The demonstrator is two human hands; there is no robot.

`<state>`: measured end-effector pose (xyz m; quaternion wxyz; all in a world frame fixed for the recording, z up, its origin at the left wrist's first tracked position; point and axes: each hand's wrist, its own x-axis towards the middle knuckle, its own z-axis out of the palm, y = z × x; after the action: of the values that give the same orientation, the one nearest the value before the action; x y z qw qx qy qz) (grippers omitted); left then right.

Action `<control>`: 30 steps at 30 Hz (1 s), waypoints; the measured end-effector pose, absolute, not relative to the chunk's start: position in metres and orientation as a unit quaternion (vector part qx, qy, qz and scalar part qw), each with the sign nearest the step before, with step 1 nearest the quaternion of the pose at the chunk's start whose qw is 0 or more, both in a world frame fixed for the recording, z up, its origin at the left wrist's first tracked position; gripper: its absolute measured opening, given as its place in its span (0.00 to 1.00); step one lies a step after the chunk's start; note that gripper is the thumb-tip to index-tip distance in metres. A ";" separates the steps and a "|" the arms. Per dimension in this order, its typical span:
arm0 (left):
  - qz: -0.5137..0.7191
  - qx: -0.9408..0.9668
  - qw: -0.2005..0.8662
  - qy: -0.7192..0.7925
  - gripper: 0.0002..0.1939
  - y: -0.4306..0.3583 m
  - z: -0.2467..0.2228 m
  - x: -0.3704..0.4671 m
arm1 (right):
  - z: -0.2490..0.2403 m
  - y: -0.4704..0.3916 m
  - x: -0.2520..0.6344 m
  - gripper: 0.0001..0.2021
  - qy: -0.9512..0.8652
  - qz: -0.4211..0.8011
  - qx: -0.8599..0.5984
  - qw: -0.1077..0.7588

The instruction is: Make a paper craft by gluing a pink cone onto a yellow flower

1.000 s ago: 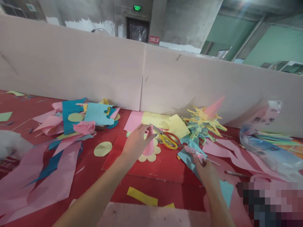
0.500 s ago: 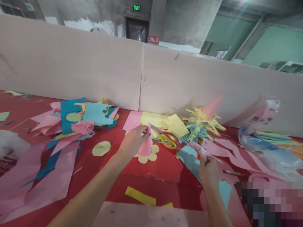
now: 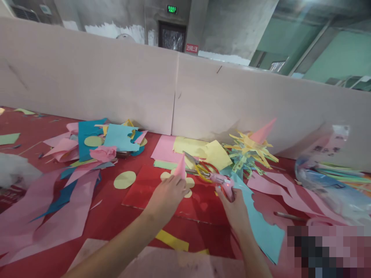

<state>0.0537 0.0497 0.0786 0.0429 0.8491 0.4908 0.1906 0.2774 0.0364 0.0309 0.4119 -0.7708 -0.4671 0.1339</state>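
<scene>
A pink paper cone [image 3: 181, 166] is stood point up, leaning slightly, over a pale yellow flower cutout [image 3: 190, 182] on a red board [image 3: 199, 210], near the middle of the counter [image 3: 113, 212]. The cone is held low by the left hand [image 3: 171, 191], its fingers closed around the lower part. A pink glue gun [image 3: 223, 182] is gripped in the right hand [image 3: 235, 204], with its nozzle pointed toward the cone and held a little apart from it.

As far as can be judged, the cone has been rolled and the flower cut out, and the joining of the two is under way; whether the base is already stuck cannot be told, since it is hidden by the fingers. No fringed layers are seen on this piece, unlike the finished-looking fringed model [image 3: 252, 148] set farther back on the right, so more may be left to add.

Scissors [image 3: 208, 169] are left lying open behind the nozzle. Beyond the board, a loose yellow disc [image 3: 124, 180] is seen on the left and a blue sheet [image 3: 257, 222] on the right.
</scene>
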 end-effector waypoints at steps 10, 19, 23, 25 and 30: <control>0.117 0.860 -0.044 0.495 0.13 0.046 0.029 0.057 | 0.034 0.036 0.279 0.21 -0.444 0.171 -0.803 0.359; 0.146 0.878 -0.094 0.446 0.10 0.053 0.011 0.052 | 0.041 0.034 0.276 0.21 -0.432 0.205 -0.819 0.318; 0.211 0.833 -0.002 0.512 0.10 0.056 0.012 0.052 | 0.043 0.034 0.279 0.21 -0.445 0.204 -0.827 0.277; 0.240 0.808 0.038 0.537 0.11 0.056 0.013 0.053 | 0.043 0.033 0.281 0.20 -0.466 0.194 -0.826 0.253; 0.263 0.787 0.073 0.554 0.09 0.055 0.013 0.052 | 0.046 0.028 0.276 0.18 -0.525 0.183 -0.809 0.194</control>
<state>0.0523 0.0552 0.0131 0.0728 0.7869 0.5535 0.2629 0.2757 0.0282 0.0460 0.1938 -0.8086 -0.5245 0.1831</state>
